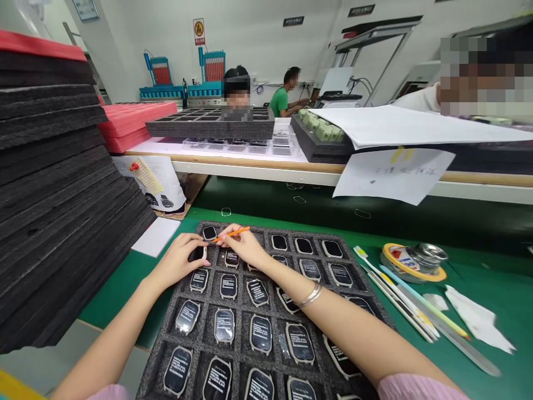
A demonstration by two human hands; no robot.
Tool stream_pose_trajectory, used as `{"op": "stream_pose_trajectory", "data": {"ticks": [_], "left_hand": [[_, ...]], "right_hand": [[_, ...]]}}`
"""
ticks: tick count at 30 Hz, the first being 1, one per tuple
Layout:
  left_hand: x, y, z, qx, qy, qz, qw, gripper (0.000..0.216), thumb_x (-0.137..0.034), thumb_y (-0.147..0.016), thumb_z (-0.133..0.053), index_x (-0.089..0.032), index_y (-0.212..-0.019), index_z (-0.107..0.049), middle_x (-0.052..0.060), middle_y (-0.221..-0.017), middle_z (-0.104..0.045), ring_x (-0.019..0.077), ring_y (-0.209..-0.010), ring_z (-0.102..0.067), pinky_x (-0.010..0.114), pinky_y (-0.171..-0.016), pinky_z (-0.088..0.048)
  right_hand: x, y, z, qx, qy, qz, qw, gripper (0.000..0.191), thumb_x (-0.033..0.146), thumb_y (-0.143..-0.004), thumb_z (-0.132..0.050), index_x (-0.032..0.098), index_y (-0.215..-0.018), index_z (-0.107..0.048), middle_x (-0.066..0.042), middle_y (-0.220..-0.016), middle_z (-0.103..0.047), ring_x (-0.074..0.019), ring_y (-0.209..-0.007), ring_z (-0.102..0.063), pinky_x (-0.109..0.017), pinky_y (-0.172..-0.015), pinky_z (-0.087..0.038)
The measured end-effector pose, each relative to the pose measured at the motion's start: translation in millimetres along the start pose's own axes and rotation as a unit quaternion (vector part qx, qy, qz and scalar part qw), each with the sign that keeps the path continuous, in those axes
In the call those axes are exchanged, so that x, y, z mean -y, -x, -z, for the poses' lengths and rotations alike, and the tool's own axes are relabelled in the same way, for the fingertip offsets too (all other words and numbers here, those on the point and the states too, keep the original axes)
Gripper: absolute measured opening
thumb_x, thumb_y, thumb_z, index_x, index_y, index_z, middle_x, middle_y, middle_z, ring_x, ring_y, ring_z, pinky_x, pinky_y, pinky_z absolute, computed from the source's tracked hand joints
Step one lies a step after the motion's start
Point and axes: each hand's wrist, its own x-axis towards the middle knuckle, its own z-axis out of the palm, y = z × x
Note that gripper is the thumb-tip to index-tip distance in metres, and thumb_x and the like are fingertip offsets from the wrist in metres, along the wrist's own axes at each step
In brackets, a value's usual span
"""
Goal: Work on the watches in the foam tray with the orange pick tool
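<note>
Watch body (199,254) at the far-left of the foam tray (201,349), second row from the far edge, under the left hand (179,260): thumb and fingertips pinched on its sides; lifted or seated in its cell, cannot tell which. Right hand (245,245) just beside it on the right, closed in a pen grip on a thin orange stick (232,233). Stick tip aimed left, over the gap between the held piece and the corner-cell piece (209,232); touching or not, cannot tell. Both forearms laid diagonally across the tray, the right one covering several cells; bracelet (311,294) at the right wrist. Watch body: small rounded rectangle, dark glossy face, pale metal rim. Same as the others in the tray, one per square cell, near rows with white print on the dark faces. Tray: black foam grid, flat on the green counter (491,289). Left edge: tall stack of black foam trays (62,194) close by, white card (156,236) in the narrow strip between. Right edge: long hand tools (402,291) just beside the tray, tape roll (412,261) and white wipes (474,316) farther out. Beyond the far edge: bare green strip, then a raised shelf (291,166).
</note>
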Motion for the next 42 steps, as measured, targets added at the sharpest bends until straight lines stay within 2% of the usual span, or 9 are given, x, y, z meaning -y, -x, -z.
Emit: {"op": "stream_pose_trajectory", "data": {"ticks": [4, 7, 13, 19, 25, 31, 37, 42], "left_hand": [[-31, -11, -12, 0.037, -0.039, -0.093, 0.994, 0.035, -0.054, -0.092, -0.045, -0.032, -0.108, -0.067, 0.001, -0.119, -0.059, 0.0156, -0.118, -0.051, 0.037, -0.108, -0.042], [-48, -23, -26, 0.056, -0.085, -0.152, 0.983, 0.037, -0.053, -0.093, -0.044, -0.031, -0.114, -0.064, 0.002, -0.119, -0.058, 0.0159, -0.115, -0.051, 0.036, -0.104, -0.042], [-51, -36, -29, 0.047, -0.195, -0.187, 0.962, 0.043, -0.063, -0.089, -0.043, -0.034, -0.113, -0.064, 0.003, -0.101, -0.057, 0.0169, -0.100, -0.048, 0.034, -0.093, -0.038], [-52, -28, -23, 0.060, -0.189, -0.152, 0.968, 0.038, -0.057, -0.093, -0.039, -0.039, -0.119, -0.060, 0.001, -0.103, -0.055, 0.0159, -0.102, -0.048, 0.036, -0.098, -0.038], [-43, -24, -27, 0.035, -0.088, -0.133, 0.987, 0.033, -0.052, -0.091, -0.052, -0.029, -0.113, -0.061, 0.000, -0.115, -0.062, 0.0149, -0.114, -0.054, 0.034, -0.105, -0.043], [-38, -22, -30, 0.009, -0.073, -0.141, 0.987, 0.032, -0.052, -0.090, -0.053, -0.028, -0.107, -0.064, 0.001, -0.112, -0.065, 0.0146, -0.112, -0.058, 0.034, -0.101, -0.048], [-40, -21, -30, 0.018, -0.010, -0.042, 0.999, 0.045, -0.053, -0.081, -0.068, -0.026, -0.115, -0.056, 0.000, -0.120, -0.063, 0.0170, -0.115, -0.059, 0.038, -0.105, -0.052], [-39, -22, -32, 0.022, 0.003, -0.023, 1.000, 0.047, -0.051, -0.080, -0.070, -0.026, -0.116, -0.055, 0.001, -0.122, -0.061, 0.0186, -0.118, -0.058, 0.040, -0.108, -0.051]], "right_hand": [[6, 13, 31, -0.076, 0.011, -0.007, 0.997, 0.036, 0.049, -0.079, -0.069, 0.016, -0.088, -0.058, -0.009, -0.082, -0.069, -0.0180, -0.076, -0.067, -0.033, -0.077, -0.055], [5, 23, 45, -0.099, 0.012, -0.010, 0.995, 0.039, 0.052, -0.078, -0.069, 0.016, -0.088, -0.059, -0.009, -0.084, -0.069, -0.0180, -0.075, -0.066, -0.034, -0.076, -0.054], [3, 30, 47, -0.095, -0.002, -0.012, 0.995, 0.042, 0.055, -0.077, -0.071, 0.016, -0.087, -0.059, -0.008, -0.078, -0.067, -0.0188, -0.073, -0.066, -0.036, -0.076, -0.055], [6, 31, 45, -0.084, -0.011, -0.008, 0.996, 0.041, 0.054, -0.075, -0.073, 0.016, -0.084, -0.060, -0.007, -0.079, -0.068, -0.0192, -0.076, -0.067, -0.035, -0.077, -0.055], [7, 34, 45, -0.059, 0.000, -0.010, 0.998, 0.041, 0.054, -0.074, -0.075, 0.016, -0.081, -0.059, -0.007, -0.078, -0.070, -0.0203, -0.078, -0.068, -0.036, -0.079, -0.053], [6, 36, 44, -0.042, 0.032, -0.004, 0.999, 0.033, 0.047, -0.079, -0.071, 0.017, -0.081, -0.059, -0.008, -0.080, -0.070, -0.0210, -0.079, -0.069, -0.034, -0.075, -0.052], [10, 39, 42, -0.019, 0.059, 0.000, 0.998, 0.028, 0.043, -0.084, -0.067, 0.017, -0.083, -0.059, -0.009, -0.081, -0.071, -0.0218, -0.080, -0.069, -0.036, -0.077, -0.053], [10, 39, 42, -0.009, 0.045, -0.002, 0.999, 0.028, 0.043, -0.084, -0.066, 0.017, -0.084, -0.057, -0.010, -0.082, -0.072, -0.0234, -0.082, -0.070, -0.039, -0.080, -0.054]]}}
